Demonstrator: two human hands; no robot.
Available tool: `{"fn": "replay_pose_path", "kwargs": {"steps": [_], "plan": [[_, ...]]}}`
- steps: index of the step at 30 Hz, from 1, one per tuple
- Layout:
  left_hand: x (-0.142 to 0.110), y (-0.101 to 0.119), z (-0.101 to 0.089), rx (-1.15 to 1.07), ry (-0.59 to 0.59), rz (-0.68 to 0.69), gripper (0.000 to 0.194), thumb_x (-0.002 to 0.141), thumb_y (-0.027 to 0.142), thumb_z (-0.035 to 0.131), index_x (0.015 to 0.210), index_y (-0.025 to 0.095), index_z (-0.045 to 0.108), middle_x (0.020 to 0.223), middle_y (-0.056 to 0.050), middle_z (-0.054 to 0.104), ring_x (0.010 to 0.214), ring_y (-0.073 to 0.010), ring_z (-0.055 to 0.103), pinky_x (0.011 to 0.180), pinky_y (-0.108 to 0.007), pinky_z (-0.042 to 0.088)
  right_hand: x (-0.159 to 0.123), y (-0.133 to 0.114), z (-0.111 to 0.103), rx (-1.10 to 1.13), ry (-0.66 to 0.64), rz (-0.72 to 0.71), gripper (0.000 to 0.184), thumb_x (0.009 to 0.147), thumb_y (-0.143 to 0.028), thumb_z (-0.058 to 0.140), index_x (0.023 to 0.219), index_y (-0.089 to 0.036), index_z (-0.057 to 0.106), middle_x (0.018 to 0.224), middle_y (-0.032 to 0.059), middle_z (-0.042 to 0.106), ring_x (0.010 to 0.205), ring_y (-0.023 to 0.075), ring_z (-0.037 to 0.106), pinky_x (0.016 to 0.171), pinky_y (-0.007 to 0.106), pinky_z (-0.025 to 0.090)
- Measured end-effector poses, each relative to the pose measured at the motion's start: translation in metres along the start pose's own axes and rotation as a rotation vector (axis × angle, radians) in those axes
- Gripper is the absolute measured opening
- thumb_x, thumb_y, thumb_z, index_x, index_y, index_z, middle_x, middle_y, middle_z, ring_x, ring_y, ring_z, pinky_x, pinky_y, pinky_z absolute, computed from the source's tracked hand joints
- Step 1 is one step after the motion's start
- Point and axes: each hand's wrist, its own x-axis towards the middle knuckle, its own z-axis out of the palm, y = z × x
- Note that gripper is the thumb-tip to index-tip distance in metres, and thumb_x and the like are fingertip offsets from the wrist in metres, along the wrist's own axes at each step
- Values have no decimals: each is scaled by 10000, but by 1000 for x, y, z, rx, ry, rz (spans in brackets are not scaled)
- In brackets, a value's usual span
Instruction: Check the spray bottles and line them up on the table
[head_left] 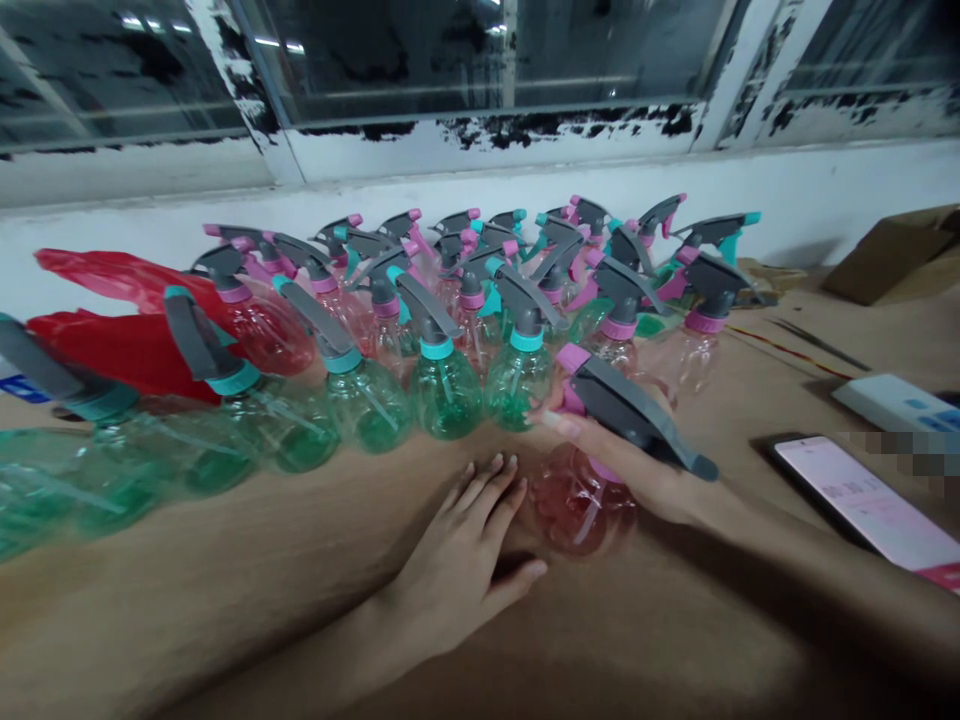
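In the head view, the person's left hand (469, 550) is empty, palm down with fingers extended low at the brown tabletop (262, 590), just beside a pink trigger spray bottle (577, 515). The right hand (637, 468) grips that bottle around its neck, below the grey trigger head (626, 400). Green spray bottles (446, 400) stand behind; a lit smartphone (862, 495) lies to the right.

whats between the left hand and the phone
In the head view, a pink spray bottle, the right hand gripping it and the right forearm lie between the left hand and the phone.
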Motion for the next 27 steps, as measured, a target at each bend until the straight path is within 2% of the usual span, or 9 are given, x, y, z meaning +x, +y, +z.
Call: {"fn": "replay_pose_path", "kwargs": {"steps": [5,8,13,20,22,27], "plan": [[-1,-1,1,9,-20,3,632,930,547,469,1356,82,430,1466,-156,363,1368,-277,304,1110,-468,271,-1,-2,0,-15,24,-39,224,865,-430,559,725,-258,523,631,-17,540,583,168,545,583,343,479],[-1,0,1,5,-17,-9,627,926,552,472,1356,97,431,1463,-151,372,1363,-276,314,1109,-457,278,-2,1,1,26,-10,-44,228,869,-447,544,747,-255,537,656,-11,550,581,165,540,601,346,490],[-1,-1,3,7,-3,1,612,924,543,484,1332,88,454,1448,-161,392,1353,-284,330,1103,-471,288,-5,15,5,123,-59,19,288,862,-486,552,1028,-254,599,821,11,630,715,185,614,742,376,520],[-1,-1,2,0,-6,0,610,918,537,495,1322,80,464,1446,-167,393,1351,-295,330,1095,-486,297,-7,21,7,162,-90,50,325,870,-463,555,1107,-244,598,1011,37,674,906,211,647,914,396,483],[-1,-1,1,-12,-2,-1,610,918,537,498,1320,79,466,1448,-167,390,1353,-298,326,1098,-485,291,-6,20,7,166,-75,46,308,867,-459,561,1090,-249,597,1003,32,671,883,203,644,895,389,493],[-1,-1,2,-39,3,-3,601,923,537,487,1338,104,448,1449,-152,394,1367,-293,299,1101,-486,289,-6,15,7,177,-72,54,281,864,-433,573,1079,-254,603,801,3,639,695,174,620,758,368,535]]}}
